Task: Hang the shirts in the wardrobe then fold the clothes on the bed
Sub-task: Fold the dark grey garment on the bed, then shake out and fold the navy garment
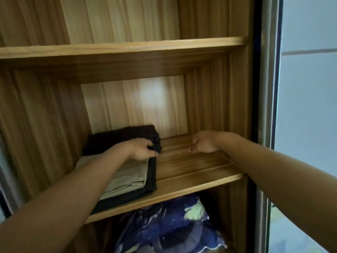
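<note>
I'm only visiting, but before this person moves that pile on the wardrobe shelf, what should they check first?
1. Grip: the left hand pinches the edge of the black clothes. Ok.
2. Spare hand: the right hand holds nothing, its fingers loosely curled over bare wood. Ok.
3. Room: the shelf is bare to the right of the pile. Ok.
4. Neatness: the beige clothes lie folded flat on dark cloth. Ok.
5. Front overhang: the left arm hides the pile's near corner. Cannot tell.
6. Shirts hung: no rail or hanger is in view. Cannot tell.
</note>
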{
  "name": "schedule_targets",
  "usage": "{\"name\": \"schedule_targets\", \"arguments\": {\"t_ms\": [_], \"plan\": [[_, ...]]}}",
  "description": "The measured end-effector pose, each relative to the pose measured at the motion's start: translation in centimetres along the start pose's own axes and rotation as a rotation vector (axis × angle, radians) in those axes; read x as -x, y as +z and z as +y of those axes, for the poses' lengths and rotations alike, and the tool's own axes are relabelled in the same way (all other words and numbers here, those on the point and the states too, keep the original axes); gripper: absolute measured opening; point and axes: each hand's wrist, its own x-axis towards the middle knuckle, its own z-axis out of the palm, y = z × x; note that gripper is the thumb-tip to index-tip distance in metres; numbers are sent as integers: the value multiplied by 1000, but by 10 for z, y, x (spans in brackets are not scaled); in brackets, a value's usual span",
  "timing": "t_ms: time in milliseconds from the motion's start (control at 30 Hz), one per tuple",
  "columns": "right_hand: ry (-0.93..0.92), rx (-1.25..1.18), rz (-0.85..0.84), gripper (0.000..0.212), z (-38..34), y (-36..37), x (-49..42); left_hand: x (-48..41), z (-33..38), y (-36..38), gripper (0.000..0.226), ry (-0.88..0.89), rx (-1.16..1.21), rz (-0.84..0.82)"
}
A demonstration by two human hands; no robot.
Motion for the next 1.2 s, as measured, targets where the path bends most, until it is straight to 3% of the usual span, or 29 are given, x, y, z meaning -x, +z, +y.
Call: {"name": "schedule_targets", "arguments": {"t_ms": [233, 367, 500, 667, 933, 1200], "plan": [[256, -83, 67, 47, -4, 28, 64, 4, 32, 31, 79, 297, -22, -57], [460, -208, 36, 47, 10, 37, 127, 17, 85, 50, 73, 462, 20, -122], [632, -151, 28, 52, 38, 48, 200, 36, 149, 77, 56, 640, 26, -133], [826, -21, 31, 57, 84, 71, 299, 62, 236, 114, 40, 865, -86, -184], [1154, -23, -22, 56, 161, 98, 425, 89, 375, 175, 42, 1119, -152, -253], [1324, -117, -49, 59, 290, 128, 487, 65, 535, 245, 36, 1221, -219, -240]]}}
